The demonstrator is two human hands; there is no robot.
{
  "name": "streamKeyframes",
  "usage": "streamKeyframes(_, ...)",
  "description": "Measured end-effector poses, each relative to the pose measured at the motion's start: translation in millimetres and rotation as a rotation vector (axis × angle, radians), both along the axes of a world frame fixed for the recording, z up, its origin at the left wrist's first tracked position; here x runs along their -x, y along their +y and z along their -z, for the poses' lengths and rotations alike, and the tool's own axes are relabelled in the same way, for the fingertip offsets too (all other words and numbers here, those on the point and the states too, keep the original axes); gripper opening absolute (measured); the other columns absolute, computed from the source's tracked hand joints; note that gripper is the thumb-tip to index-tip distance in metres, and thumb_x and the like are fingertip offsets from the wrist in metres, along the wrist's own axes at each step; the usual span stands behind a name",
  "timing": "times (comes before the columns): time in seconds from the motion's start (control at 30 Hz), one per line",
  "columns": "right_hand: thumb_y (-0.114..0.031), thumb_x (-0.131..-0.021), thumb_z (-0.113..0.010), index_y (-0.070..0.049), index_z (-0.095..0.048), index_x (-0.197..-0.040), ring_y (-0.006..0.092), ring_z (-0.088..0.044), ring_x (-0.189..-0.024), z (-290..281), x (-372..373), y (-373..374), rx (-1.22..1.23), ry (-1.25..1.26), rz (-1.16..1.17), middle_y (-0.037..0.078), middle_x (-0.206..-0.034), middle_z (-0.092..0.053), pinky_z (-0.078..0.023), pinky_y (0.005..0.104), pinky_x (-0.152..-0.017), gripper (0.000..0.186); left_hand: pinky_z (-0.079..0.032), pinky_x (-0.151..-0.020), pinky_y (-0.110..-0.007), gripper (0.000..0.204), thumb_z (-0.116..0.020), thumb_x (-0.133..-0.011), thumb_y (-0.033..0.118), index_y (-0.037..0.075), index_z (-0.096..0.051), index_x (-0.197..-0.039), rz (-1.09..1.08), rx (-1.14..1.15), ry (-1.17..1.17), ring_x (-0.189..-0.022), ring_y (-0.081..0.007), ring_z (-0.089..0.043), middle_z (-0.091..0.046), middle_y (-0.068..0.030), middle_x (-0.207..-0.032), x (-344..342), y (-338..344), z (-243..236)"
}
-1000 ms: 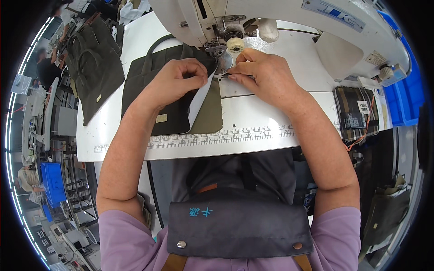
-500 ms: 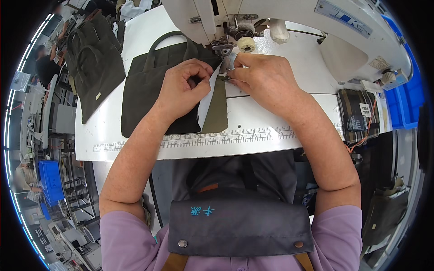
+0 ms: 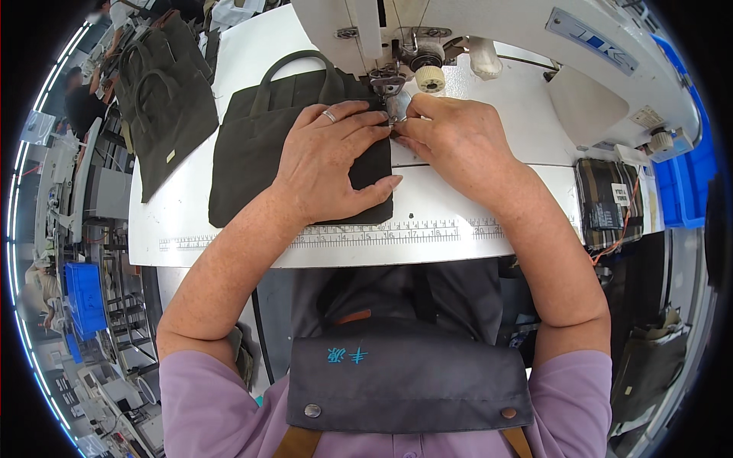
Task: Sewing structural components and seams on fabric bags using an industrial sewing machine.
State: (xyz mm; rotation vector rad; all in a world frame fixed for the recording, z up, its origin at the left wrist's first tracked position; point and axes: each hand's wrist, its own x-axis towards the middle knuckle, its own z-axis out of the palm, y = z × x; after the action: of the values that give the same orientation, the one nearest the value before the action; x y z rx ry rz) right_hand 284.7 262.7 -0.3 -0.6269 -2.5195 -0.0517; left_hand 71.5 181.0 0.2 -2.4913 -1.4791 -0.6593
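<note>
A dark olive fabric tote bag (image 3: pixel 252 164) lies on the white sewing table, its handle loop pointing to the far side. My left hand (image 3: pixel 328 156) rests flat on the bag with fingers spread and the thumb stretched toward its right edge. At that edge, just below the presser foot (image 3: pixel 391 103) of the sewing machine (image 3: pixel 336 30), my right hand (image 3: pixel 458 141) has thumb and fingers pinched together. Whatever lies between those fingertips is hidden. The upper right corner of the bag reaches the needle area.
More dark olive bags (image 3: pixel 172 114) lie at the table's left. A printed ruler strip (image 3: pixel 427 231) runs along the front edge. Folded plaid cloth (image 3: pixel 599 195) with an orange cord sits at the right, beside a blue bin (image 3: pixel 683 183). Other people sit in the left background.
My left hand has gone from a curled grip on the lifted edge to lying flat on the bag. The white and lighter green layers are now covered. My right hand remains pinched near the needle.
</note>
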Motion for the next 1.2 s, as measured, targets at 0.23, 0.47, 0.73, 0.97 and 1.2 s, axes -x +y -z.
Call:
streamKeyframes(0.23, -0.017, -0.081, -0.07, -0.009, -0.074, -0.083, 0.0234, -0.069, -0.081, 0.8, 0.0, 0.3, -0.004, -0.003, -0.005, 0.005, -0.086, -0.064, -0.056, 0.0391, -0.066, 0.009, -0.037, -0.114, -0.047, 0.066, -0.08, -0.073, 0.05, 0.003, -0.071, -0.119, -0.049, 0.082, 0.157, -0.131, -0.0286, -0.057, -0.069, -0.0097, -0.127, -8.8, -7.8, -23.2)
streamKeyframes(0.47, -0.016, -0.081, -0.069, -0.009, -0.073, -0.084, 0.0236, -0.07, -0.081, 1.1, 0.5, 0.3, 0.01, -0.003, 0.007, 0.004, -0.086, -0.065, -0.056, 0.0395, -0.066, 0.009, -0.025, -0.124, -0.052, 0.083, -0.071, -0.073, 0.032, 0.001, -0.049, -0.147, 0.047, 0.393, 0.14, -0.146, -0.0301, -0.044, -0.049, -0.015, -0.154, 4.2, -37.6, -35.0)
streamKeyframes(0.73, -0.017, -0.083, -0.071, -0.01, -0.073, -0.084, 0.0222, -0.07, -0.082, 2.6, 0.8, -1.0, -0.001, 0.019, 0.02, 0.003, -0.086, -0.065, -0.056, 0.039, -0.066, 0.008, -0.025, -0.125, -0.053, 0.081, -0.061, -0.068, 0.013, 0.002, -0.05, -0.148, 0.06, 0.424, 0.18, -0.148, -0.0271, -0.043, -0.049, -0.0125, -0.157, 6.3, -45.6, -36.4)
streamKeyframes(0.97, -0.018, -0.083, -0.071, -0.01, -0.072, -0.083, 0.0228, -0.07, -0.082, 3.0, 1.1, -1.0, -0.005, 0.016, 0.021, 0.003, -0.084, -0.064, -0.056, 0.0393, -0.066, 0.008, -0.032, -0.122, -0.049, 0.07, -0.063, -0.073, 0.013, 0.007, -0.059, -0.142, 0.022, 0.415, 0.072, -0.144, -0.0249, -0.049, -0.057, -0.0076, -0.151, 15.1, -36.8, -22.8)
streamKeyframes(1.2, -0.017, -0.083, -0.071, -0.009, -0.072, -0.082, 0.0233, -0.07, -0.081, 5.0, -0.8, 0.7, 0.005, 0.007, 0.012, 0.004, -0.085, -0.064, -0.056, 0.0394, -0.066, 0.008, -0.033, -0.121, -0.05, 0.064, -0.062, -0.076, 0.0, 0.005, -0.062, -0.139, -0.036, 0.313, 0.063, -0.144, -0.0246, -0.048, -0.059, -0.0089, -0.148, -5.3, -37.4, -25.5)
